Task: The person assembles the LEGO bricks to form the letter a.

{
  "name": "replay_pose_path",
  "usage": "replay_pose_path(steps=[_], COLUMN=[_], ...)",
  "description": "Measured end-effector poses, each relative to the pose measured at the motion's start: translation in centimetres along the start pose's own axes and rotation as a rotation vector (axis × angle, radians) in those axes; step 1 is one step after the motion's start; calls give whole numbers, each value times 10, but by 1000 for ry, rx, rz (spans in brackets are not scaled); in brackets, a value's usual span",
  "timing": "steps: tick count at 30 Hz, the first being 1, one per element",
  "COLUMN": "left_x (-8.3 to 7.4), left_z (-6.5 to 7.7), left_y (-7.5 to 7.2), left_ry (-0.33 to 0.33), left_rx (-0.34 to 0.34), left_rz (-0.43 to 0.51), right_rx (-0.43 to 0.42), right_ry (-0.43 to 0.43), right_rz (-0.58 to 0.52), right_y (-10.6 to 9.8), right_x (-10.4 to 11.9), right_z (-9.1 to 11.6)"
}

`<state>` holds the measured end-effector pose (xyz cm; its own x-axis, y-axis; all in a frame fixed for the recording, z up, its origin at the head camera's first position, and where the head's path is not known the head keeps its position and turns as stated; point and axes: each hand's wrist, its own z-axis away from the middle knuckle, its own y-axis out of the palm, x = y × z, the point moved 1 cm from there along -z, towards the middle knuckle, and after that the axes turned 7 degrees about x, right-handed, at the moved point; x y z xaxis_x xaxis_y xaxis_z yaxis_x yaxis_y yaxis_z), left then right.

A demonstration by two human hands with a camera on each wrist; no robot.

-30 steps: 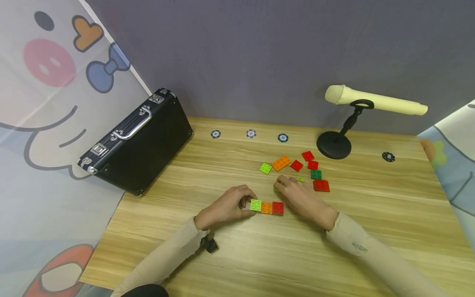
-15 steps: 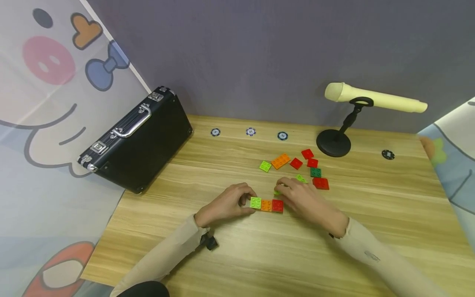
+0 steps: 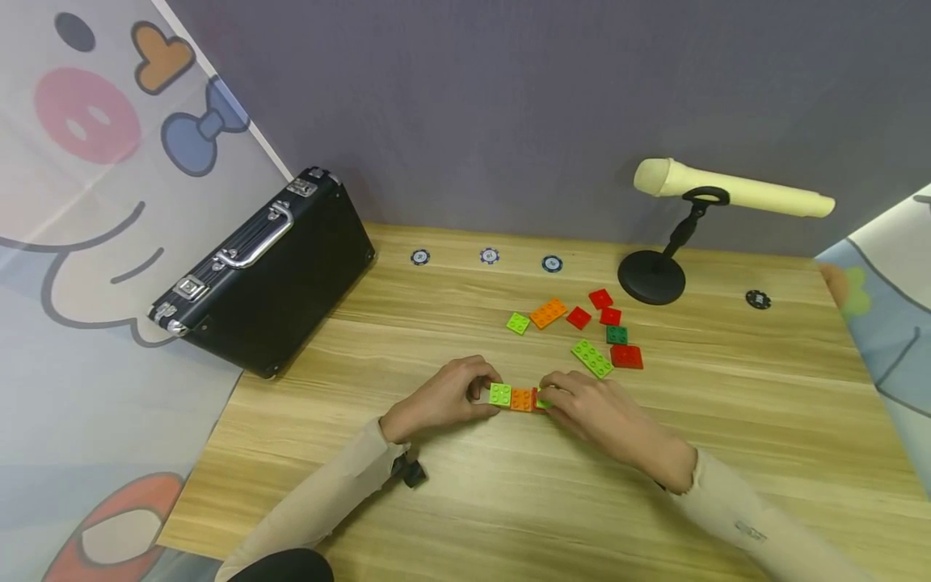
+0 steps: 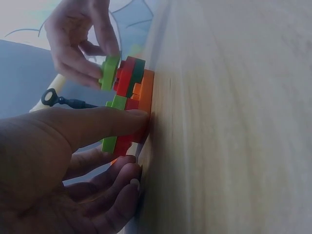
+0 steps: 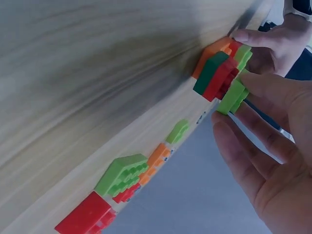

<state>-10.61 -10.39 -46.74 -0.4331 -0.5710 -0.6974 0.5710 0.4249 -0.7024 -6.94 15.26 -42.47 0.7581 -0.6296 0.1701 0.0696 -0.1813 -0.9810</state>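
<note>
1. We see the left grip (image 3: 445, 394) pinching a lime-topped stack (image 3: 500, 394).
2. The right grip (image 3: 602, 416) pinches a lime block (image 5: 233, 98) just above the red block (image 5: 220, 80).
3. Beneath, only wrist views show us a green block (image 5: 209, 73).

No text can be read for certain. Marks on the four round chips (image 3: 552, 264) are too small; lettering (image 3: 750, 530) on the right sleeve (image 3: 727, 495) is blurred.

My head view comes through evenly bright and mostly sharp, with pale glare on the wooden tabletop (image 3: 502, 493) and glints on the suitcase handle (image 3: 270, 244). My left wrist view looks hazy and soft; my right, dimmer, shows a diffuse tabletop shadow.
</note>
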Motion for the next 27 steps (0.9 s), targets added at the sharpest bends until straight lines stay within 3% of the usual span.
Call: replay_pose_path(steps=[9,27], left_x=[0,3], left_z=[-2,-2], left_y=[-1,1], left_ry=[-16,-7], left_rx=[9,5], left_rz=[6,1], right_rx=[-4,0], right_ry=[-20,-26], right_rz=[-4,-124], right_y=[4,9], right_x=[-2,-1], right_z=[1,-3])
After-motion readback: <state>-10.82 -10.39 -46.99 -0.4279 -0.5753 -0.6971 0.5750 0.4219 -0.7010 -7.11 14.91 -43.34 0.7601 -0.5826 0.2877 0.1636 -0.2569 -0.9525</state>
